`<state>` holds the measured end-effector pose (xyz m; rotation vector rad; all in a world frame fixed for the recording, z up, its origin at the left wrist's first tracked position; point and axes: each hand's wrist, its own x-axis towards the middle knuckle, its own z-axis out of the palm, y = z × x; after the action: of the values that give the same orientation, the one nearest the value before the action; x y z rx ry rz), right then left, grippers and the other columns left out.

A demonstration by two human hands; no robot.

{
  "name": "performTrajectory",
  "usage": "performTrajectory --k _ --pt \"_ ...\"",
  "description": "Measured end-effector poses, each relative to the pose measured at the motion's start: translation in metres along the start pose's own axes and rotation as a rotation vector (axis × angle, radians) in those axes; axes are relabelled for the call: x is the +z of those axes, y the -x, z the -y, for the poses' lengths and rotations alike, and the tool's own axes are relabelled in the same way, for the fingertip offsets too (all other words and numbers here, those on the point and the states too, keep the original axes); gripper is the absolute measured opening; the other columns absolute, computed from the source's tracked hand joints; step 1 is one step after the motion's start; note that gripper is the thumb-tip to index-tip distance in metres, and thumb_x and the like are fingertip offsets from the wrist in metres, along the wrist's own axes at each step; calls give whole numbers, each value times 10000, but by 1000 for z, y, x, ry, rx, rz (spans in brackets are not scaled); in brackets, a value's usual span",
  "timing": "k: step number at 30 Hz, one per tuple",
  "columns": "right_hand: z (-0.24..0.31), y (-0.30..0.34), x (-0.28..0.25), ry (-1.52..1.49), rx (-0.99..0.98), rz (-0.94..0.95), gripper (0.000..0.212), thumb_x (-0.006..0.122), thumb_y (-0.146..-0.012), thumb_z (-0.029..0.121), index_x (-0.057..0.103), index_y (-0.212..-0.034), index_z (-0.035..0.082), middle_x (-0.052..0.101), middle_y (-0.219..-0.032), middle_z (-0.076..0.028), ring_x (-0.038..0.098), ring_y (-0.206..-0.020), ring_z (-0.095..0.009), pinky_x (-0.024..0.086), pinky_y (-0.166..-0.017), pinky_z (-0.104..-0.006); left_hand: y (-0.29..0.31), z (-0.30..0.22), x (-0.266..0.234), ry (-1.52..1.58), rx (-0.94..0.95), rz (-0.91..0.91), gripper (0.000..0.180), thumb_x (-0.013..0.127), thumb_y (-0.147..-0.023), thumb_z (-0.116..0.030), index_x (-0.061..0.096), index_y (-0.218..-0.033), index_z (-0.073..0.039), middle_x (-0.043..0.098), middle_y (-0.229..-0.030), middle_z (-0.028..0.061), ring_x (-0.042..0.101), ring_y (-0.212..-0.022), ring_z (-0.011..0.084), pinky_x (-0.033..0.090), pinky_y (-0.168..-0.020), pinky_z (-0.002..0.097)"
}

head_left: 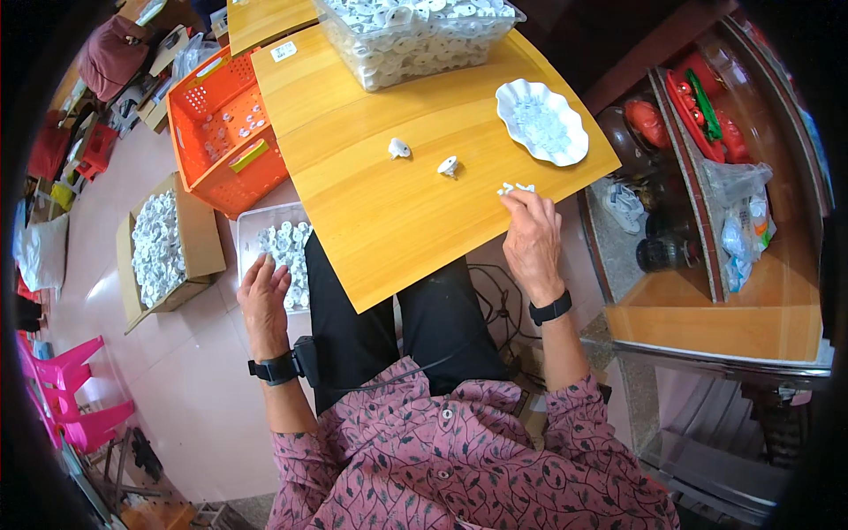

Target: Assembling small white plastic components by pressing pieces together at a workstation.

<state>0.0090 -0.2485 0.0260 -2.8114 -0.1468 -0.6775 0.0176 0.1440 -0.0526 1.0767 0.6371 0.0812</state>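
At the right front edge of the wooden table, my right hand has its fingers drawn together at some small white plastic pieces. They show just beyond its fingertips. My left hand hangs off the table's left side, fingers loosely bent and apart, with nothing seen in it. Beside it on the floor is a clear bin of white plastic parts. Two similar parts lie on the tabletop: a white part on its side and another white part with a round disc.
A scalloped white dish holds small clear pieces. Behind it stands a transparent tub heaped with white parts. To the left are an orange crate and a cardboard box of parts. Pink stools stand far left; shelves line the right.
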Motion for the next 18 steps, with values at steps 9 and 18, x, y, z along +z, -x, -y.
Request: performTrajectory --k 9,18 --pt "-6 4 10 -353 178 -130 208 563 -838 -59 645 -1019 4 628 -1038 -142 598 -1032 -331 453 -926 -446 54 -29 98 -284 202 395 290 671 -955 -156 647 -1168 40 679 -938 63 649 -806 110 532 -731 233" --pt "18 10 4 125 -85 46 379 590 -791 -56 643 -1164 -16 605 -1136 -109 559 -1040 -288 428 -857 -387 62 -28 194 -792 587 688 258 664 -903 -113 669 -1090 64 693 -977 148 668 -801 216 532 -736 317"
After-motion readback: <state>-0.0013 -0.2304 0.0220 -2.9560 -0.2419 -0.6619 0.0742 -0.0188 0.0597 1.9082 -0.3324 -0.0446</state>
